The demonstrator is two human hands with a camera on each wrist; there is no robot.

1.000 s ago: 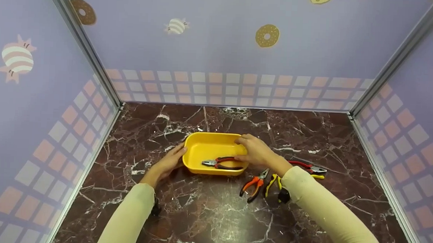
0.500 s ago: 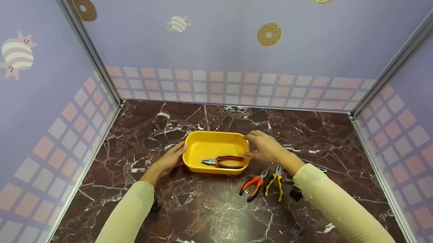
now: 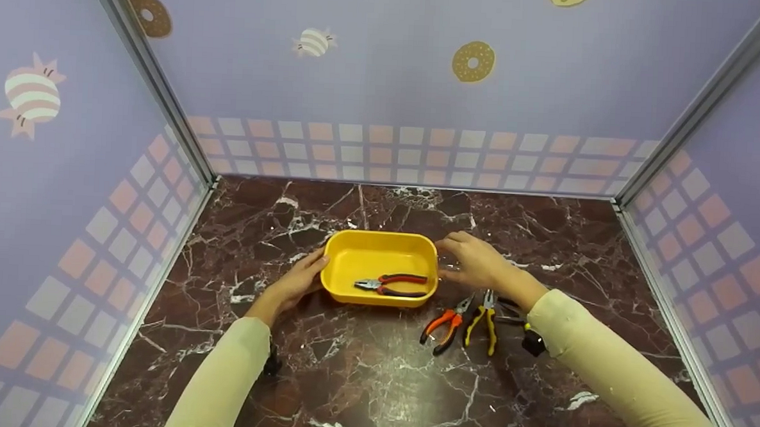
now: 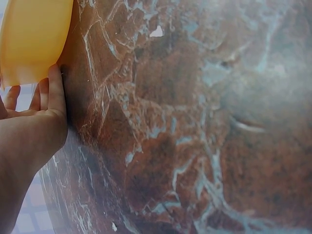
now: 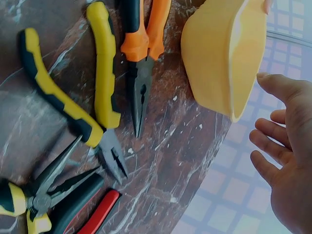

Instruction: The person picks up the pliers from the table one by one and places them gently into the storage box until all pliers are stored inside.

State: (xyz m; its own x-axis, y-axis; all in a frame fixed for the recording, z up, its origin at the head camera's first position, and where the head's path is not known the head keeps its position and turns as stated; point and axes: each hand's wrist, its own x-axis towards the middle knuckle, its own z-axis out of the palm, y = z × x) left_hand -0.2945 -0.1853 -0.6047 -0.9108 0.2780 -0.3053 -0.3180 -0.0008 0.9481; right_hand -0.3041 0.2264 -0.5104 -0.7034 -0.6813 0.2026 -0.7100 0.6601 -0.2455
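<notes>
A yellow plastic box (image 3: 378, 252) stands on the marbled tabletop. Inside it lie pliers with red-and-black handles (image 3: 402, 294), handle ends toward the right wall. My left hand (image 3: 292, 285) rests against the box's left end, with fingers extended along the outer wall in the left wrist view. Nothing is held in my right hand (image 3: 480, 263), which is just off the box's right end. Its fingers are spread and relaxed in the right wrist view, thumb tip near the rim. Right of the box lie orange-and-black long-nose pliers (image 3: 447, 324) and yellow-and-black pliers (image 3: 483, 327).
In the right wrist view, yellow-handled long-nose pliers (image 5: 41, 197) lie by another pair's red-and-black handles (image 5: 100, 209); the right forearm partly covers these in the head view. Patterned panels (image 3: 385, 85) enclose the tabletop (image 3: 373, 380) at the back and both sides.
My right hand has let go of the red-and-black pliers, left them in the box, and drawn out to the right past the rim. My left hand has stayed at the box's left end.
</notes>
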